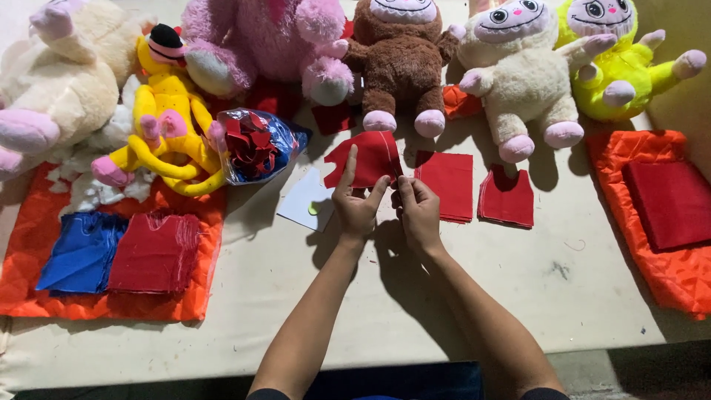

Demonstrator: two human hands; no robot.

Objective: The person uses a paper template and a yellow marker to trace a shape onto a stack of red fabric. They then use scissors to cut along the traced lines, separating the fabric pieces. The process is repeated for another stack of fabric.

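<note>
On the far left of the frame: a cream plush toy (59,81) is sitting above white stuffing scraps, and a yellow plush toy (167,118) is lying beside it.
Lower left: an orange quilted mat (29,244) is carrying a blue fabric stack (81,252) and a red fabric stack (157,252), lying side by side and touching.
Upper left of centre: a pink plush toy (259,44) is leaning over a clear bag of red bows (255,144).
Centre left: a white paper piece (304,201) is lying flat on the table (296,296), just beside the left hand.
Left hand (357,207): its fingers are clamping the lower edge of the red fabric piece (370,157), index finger stretching up along the cloth.
Red fabric piece: it is sitting at the middle of the frame, just below the brown plush toy (400,63), partly lifted at its near edge.
Right hand (418,211): its fingertips are pinching together at the lower right corner of the same piece.
Step in hand: judging by the grip, both hands are handling or turning one small red garment piece.
Next move: it is likely calling for a steady two-handed pinch so the thin cloth is not slipping.
Right of centre: a red square stack (448,185) and a red vest piece (507,198) are lying near each other.
Upper right: a cream monster plush (518,81) and a lime plush toy (615,67) are sitting side by side.
Far right: a second orange quilted mat (666,274) is holding folded red cloth (670,200).
</note>
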